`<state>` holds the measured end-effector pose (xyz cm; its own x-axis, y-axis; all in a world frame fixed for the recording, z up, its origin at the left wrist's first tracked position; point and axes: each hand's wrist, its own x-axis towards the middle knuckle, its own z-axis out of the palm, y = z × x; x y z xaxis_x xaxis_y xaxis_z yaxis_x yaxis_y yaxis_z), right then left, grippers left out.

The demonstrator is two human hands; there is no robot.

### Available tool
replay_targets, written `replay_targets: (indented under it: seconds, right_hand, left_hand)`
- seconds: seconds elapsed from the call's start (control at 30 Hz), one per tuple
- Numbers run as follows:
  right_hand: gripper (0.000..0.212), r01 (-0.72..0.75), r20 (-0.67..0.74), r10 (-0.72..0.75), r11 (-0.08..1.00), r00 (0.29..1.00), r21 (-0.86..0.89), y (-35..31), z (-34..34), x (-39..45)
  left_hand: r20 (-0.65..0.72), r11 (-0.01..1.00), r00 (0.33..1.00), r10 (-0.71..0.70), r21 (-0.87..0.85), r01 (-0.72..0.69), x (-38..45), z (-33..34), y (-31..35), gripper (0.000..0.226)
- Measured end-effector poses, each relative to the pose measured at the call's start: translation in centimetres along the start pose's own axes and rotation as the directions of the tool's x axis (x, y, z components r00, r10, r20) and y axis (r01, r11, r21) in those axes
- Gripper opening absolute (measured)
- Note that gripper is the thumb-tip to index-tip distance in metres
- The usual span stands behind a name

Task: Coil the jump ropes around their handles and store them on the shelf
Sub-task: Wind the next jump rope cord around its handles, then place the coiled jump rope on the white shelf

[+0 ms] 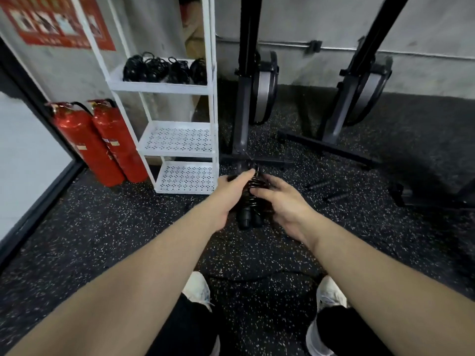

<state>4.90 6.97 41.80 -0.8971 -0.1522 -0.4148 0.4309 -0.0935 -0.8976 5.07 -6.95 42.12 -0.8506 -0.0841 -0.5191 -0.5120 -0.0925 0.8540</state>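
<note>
A black jump rope is held between both hands, its two handles side by side pointing down toward the wearer, cord coiled round them above. The left hand is wrapped round the bundle from its side; the right hand is curled against the coils, apparently pinching cord, though blur hides the fingertips. Turns should be kept tight and stacked, handles clamped together, the loose tail tucked under. Coiled ropes are already stored on the white shelf up and left of the hands. More handles lie on the floor right of the right hand.
</note>
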Motion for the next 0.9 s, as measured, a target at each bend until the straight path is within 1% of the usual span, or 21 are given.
replay_targets:
  seconds: [0.13,0.23,0.3,0.37,0.43,0.5,0.57,0.67,0.77,0.9]
  right_hand:
    - [0.05,0.008,-0.089,0.001,0.994,0.996,0.105,-2.3,3.0,3.9]
    - [0.041,0.012,-0.088,-0.005,0.996,0.996,0.083,-3.1,5.1,7.3]
    - [0.044,0.021,-0.078,-0.017,0.998,0.997,0.061,-3.4,6.4,9.6]
    - [0.047,0.021,-0.048,-0.018,0.998,0.999,0.053,-3.6,7.8,11.9]
    - [0.047,0.019,-0.013,-0.019,0.999,1.0,0.03,-3.8,8.9,14.2]
    - [0.048,0.02,0.005,-0.02,1.0,1.0,-0.023,-3.9,9.8,16.9]
    - [0.048,0.035,0.004,-0.035,0.991,0.999,-0.127,-3.6,10.4,20.1]
    - [0.046,0.045,-0.027,-0.053,0.971,0.998,-0.234,-3.1,10.8,24.9]
    - [0.048,0.029,-0.036,-0.042,0.953,0.999,-0.301,-2.2,10.7,28.9]
    - [0.057,0.067,0.023,-0.063,0.901,0.998,-0.428,-0.6,10.7,32.9]
  left_hand:
    - [0.008,0.998,0.999,0.054,0.017,-0.054,1.2,-2.8,0.9,0.043]
    - [0.038,0.994,0.995,0.091,-0.058,-0.088,3.0,-5.3,1.3,0.037]
    - [0.039,0.991,0.992,0.119,-0.069,-0.116,4.7,-6.9,1.6,0.038]
    - [0.005,0.985,0.989,0.149,-0.089,-0.148,6.8,-8.5,2.1,0.047]
    - [-0.035,0.974,0.989,0.144,-0.173,-0.148,9.1,-9.8,2.6,0.049]
    - [-0.097,0.96,0.988,0.119,-0.245,-0.139,11.5,-11.1,3.2,0.046]
    - [-0.154,0.944,0.983,0.095,-0.3,-0.138,14.3,-12.4,3.9,0.046]
    - [-0.221,0.929,0.972,0.08,-0.337,-0.153,19.2,-14.2,5.2,0.061]
    - [-0.278,0.933,0.957,0.08,-0.318,-0.17,24.8,-15.5,6.2,0.063]
    - [-0.3,0.958,0.95,0.09,-0.236,-0.165,31.7,-16.3,6.6,0.061]
